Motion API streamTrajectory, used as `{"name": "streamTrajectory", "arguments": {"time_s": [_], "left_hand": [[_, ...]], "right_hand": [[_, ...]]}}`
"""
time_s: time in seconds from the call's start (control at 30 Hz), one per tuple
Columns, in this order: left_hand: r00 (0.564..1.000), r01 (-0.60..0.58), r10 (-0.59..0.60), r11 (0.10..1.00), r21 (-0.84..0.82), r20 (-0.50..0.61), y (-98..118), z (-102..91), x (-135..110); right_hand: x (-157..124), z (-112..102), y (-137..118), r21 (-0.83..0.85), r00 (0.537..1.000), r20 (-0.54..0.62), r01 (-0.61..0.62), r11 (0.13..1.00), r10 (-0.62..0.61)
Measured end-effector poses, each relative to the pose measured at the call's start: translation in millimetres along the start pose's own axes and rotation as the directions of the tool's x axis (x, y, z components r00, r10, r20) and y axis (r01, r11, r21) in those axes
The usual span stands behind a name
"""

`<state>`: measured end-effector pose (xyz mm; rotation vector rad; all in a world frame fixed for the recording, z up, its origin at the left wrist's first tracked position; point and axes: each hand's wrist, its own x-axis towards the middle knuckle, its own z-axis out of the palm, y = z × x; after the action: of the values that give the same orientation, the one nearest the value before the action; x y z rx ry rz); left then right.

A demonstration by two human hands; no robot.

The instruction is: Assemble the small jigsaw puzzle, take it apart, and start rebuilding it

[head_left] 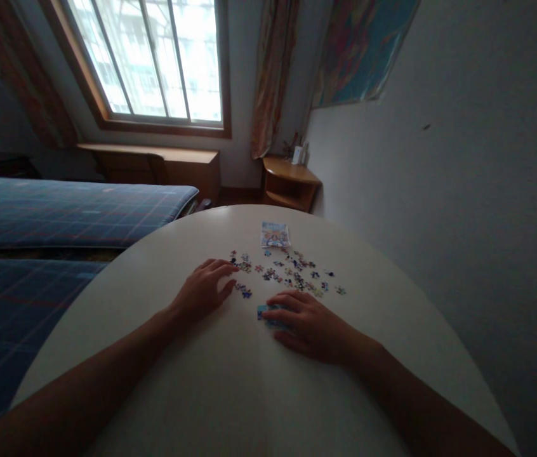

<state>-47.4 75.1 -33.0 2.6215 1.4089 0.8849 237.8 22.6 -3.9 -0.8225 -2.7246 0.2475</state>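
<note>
Several small jigsaw pieces [292, 273] lie scattered on a round white table [230, 381]. My left hand [204, 289] rests flat on the table, fingers stretched toward the leftmost loose pieces [242, 263]. My right hand [309, 320] lies palm down with its fingers over a small blue cluster of joined pieces [265, 312], partly hidden under them. A small picture card [275, 234] lies beyond the pieces at the far side.
A grey wall [463, 222] stands close on the right of the table. A bed with a blue plaid cover [59, 216] is on the left. A wooden corner shelf [290, 181] and a window [154, 63] are at the back.
</note>
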Motion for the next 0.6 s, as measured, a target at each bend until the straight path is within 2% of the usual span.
{"name": "streamTrajectory", "arguments": {"time_s": [0.07,0.17,0.4,0.6], "left_hand": [[0.992,0.119,-0.117,0.992,0.041,-0.034,-5.9,0.6,0.7],[0.972,0.235,-0.235,0.97,0.064,-0.009,-9.8,3.0,1.1],[0.974,0.226,-0.226,0.974,0.022,0.012,-5.0,4.7,2.4],[0.96,0.278,-0.279,0.96,-0.022,-0.014,-8.6,4.8,2.5]], "right_hand": [[0.0,0.2,-0.2,0.002,1.0,-0.007,0.002,1.0,-0.002],[-0.5,1.9,0.8,0.001,1.0,-0.021,0.006,1.0,-0.006],[-0.3,1.6,1.5,-0.007,1.0,-0.023,0.006,1.0,-0.007],[-0.1,1.0,0.8,0.002,1.0,-0.017,0.001,1.0,-0.001]]}}
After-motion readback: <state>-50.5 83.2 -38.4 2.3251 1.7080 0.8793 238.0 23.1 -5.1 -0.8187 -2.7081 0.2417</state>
